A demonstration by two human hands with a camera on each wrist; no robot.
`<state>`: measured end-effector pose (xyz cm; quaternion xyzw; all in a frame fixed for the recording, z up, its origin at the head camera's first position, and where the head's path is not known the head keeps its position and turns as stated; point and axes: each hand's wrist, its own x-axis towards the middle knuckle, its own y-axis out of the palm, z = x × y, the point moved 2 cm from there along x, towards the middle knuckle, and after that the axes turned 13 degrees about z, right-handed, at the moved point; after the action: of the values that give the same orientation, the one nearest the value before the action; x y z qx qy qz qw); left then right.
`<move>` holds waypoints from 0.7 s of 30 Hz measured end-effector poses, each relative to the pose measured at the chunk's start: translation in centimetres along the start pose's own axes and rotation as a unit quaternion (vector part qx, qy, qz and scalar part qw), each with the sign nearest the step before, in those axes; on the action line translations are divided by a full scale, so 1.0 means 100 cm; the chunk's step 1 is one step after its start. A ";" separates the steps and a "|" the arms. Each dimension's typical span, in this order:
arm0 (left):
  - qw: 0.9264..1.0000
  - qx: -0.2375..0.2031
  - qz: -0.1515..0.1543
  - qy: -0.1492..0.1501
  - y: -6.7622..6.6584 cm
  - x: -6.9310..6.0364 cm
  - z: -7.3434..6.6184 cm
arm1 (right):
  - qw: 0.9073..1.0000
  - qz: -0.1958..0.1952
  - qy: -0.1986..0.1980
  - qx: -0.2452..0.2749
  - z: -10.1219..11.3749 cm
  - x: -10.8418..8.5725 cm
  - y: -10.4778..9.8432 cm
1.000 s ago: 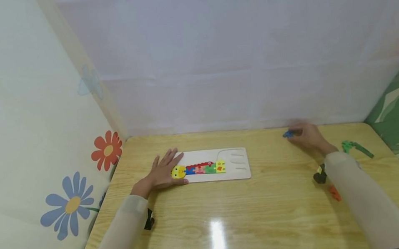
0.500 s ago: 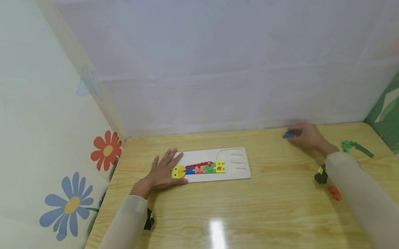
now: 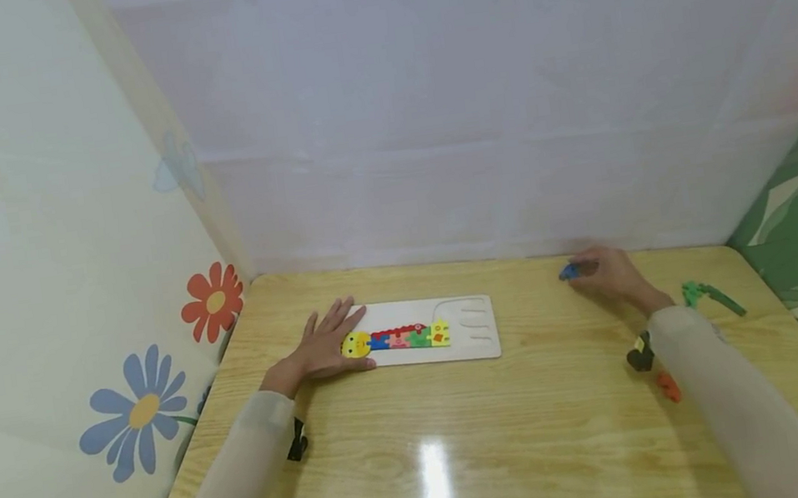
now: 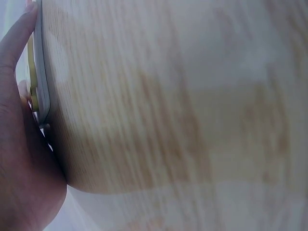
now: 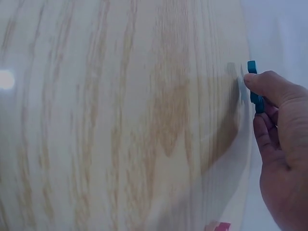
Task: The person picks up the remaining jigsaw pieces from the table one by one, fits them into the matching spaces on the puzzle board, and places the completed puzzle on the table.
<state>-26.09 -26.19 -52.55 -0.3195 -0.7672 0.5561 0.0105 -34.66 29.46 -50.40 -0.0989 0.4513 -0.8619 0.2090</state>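
Note:
My left hand lies with fingers spread over the left end of a white puzzle board. A row of coloured jigsaw pieces sits in the board, with a yellow animal-face piece beside the hand. Shallow outlines show in the board's right part. Near the table's back edge, my right hand pinches a small blue puzzle piece. In the right wrist view this piece looks teal and is held between thumb and fingers, which hide part of it.
Right of the right forearm lie a green puzzle piece and a long dark green piece. An orange piece lies by the sleeve. A pale wall stands directly behind the wooden table.
My right hand and the blue puzzle piece have shifted slightly to the left. The left hand and the board stay where they were.

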 end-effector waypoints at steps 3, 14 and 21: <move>1.000 -0.003 -0.001 0.002 0.001 0.001 0.000 | 1.000 -0.005 -0.009 -0.004 0.002 0.001 0.001; 1.000 0.002 0.003 -0.003 0.000 0.000 0.000 | 1.000 0.014 0.000 0.013 0.012 0.004 0.006; 1.000 0.003 0.001 -0.002 0.000 0.001 0.000 | 1.000 0.021 -0.008 0.020 0.017 0.007 0.007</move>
<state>-26.17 -26.19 -52.54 -0.3191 -0.7652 0.5591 0.0096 -34.46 27.58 -50.03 -0.0923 0.4345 -0.8651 0.2331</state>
